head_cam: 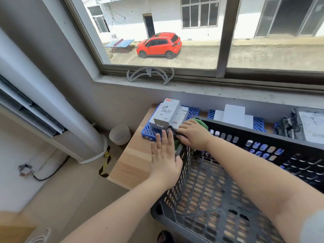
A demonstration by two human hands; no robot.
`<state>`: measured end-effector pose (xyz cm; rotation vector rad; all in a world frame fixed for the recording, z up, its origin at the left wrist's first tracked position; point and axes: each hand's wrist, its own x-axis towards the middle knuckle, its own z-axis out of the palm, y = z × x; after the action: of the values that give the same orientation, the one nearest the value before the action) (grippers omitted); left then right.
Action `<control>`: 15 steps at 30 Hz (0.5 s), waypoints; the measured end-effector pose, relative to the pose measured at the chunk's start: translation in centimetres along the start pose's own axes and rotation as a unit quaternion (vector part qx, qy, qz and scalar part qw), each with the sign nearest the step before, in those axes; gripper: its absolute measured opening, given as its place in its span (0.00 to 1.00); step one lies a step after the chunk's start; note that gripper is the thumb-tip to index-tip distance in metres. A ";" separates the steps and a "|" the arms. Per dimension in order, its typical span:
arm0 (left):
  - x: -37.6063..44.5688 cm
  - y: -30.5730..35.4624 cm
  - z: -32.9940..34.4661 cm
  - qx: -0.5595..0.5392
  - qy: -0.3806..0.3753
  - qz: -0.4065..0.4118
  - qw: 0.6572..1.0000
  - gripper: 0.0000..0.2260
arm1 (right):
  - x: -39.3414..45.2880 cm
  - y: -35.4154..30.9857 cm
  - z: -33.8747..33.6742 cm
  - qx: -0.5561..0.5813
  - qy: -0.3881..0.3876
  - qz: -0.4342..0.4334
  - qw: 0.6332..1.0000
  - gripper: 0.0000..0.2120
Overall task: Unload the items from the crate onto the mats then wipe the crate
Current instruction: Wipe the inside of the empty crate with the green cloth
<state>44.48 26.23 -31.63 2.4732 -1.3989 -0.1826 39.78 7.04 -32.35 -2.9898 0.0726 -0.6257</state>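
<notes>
A dark grey perforated crate [219,193] stands on the wooden table, with nothing visible inside it. My right hand [192,134] grips a green cloth [203,124] and presses it over the crate's far left corner rim. My left hand [164,156] lies flat with straight fingers against the outside of the crate's left wall. White boxes [168,114] are stacked on a blue mat [149,131] just behind the corner. More white boxes [234,114] sit on a second blue mat [258,123], and dark parcels [298,125] lie at the far right.
The wooden table [133,162] ends at the left, with floor below. A white bin [120,134] and a standing air conditioner [52,109] are left of it. A window sill [192,86] runs behind the mats.
</notes>
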 end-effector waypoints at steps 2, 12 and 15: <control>-0.1 0.2 -0.1 0.015 -0.006 0.010 1.000 0.35 | 0.7 1.4 -1.0 -0.041 -0.030 0.017 0.999 0.20; 0.8 0.3 -0.1 0.028 -0.027 0.037 0.999 0.36 | -0.6 -4.2 0.7 0.021 -0.033 0.066 0.997 0.20; 0.6 0.5 -0.4 0.040 -0.020 0.065 0.997 0.34 | -1.1 -4.0 0.6 0.015 -0.053 0.054 0.997 0.21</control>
<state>44.50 25.52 -31.03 2.4441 -1.6074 -0.1499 39.16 11.09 -32.95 -2.9602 0.2139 -0.4524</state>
